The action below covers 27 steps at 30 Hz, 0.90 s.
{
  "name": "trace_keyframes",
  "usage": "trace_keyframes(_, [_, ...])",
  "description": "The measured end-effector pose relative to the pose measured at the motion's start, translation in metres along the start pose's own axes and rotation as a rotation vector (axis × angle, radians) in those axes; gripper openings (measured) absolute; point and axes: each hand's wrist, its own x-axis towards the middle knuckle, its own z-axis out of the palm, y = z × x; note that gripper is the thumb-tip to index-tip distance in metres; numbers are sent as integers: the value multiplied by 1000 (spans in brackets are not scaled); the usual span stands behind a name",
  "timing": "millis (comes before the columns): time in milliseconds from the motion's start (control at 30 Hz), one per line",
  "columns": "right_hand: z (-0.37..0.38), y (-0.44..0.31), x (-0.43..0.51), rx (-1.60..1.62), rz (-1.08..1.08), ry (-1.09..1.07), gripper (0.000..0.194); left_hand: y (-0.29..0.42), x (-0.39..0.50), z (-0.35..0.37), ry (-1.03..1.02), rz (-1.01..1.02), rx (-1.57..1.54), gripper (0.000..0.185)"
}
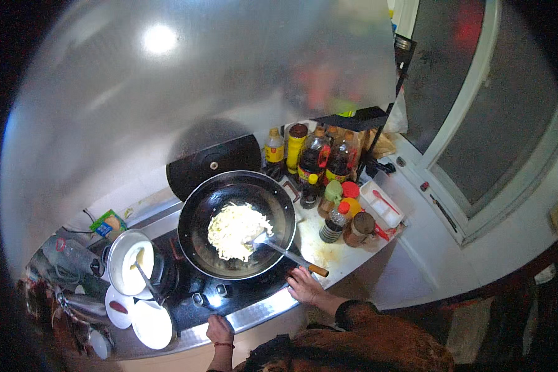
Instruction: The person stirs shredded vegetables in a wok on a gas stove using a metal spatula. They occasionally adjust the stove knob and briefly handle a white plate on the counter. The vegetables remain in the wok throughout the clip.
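Observation:
A black wok point(200, 253) sits on the gas stove point(186, 304), with pale shredded food point(232, 230) heaped in its middle. A metal spatula point(279, 249) leans across the wok's rim, its blade in the food and its wooden handle sticking out over the edge. My right hand point(303, 284) lies on the stove's front edge just below that handle, fingers apart, holding nothing. At the metal front trim, below the stove knobs point(199, 299), my left hand point(220, 330) is curled closed with nothing seen in it.
Left of the wok stands a pot point(116, 260) with a ladle point(145, 281) in it, beside white plates point(152, 324). Sauce bottles point(314, 153) and seasoning jars point(359, 229) crowd the right counter, near a white divided box point(381, 204). A black lid point(235, 156) leans behind the wok.

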Motion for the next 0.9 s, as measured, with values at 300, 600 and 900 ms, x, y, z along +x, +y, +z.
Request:
trace_keyframes(300, [-7, -5, 0, -31, 9, 24, 43, -11, -2, 10, -58, -17, 5, 15])
trace_keyframes(600, [-12, -4, 4, -86, -99, 156, 40, -14, -1, 15, 7, 18, -6, 19])
trace_keyframes(900, [-5, -1, 0, -198, -181, 164, 38, -52, -3, 48, -259, 143, 92, 34])
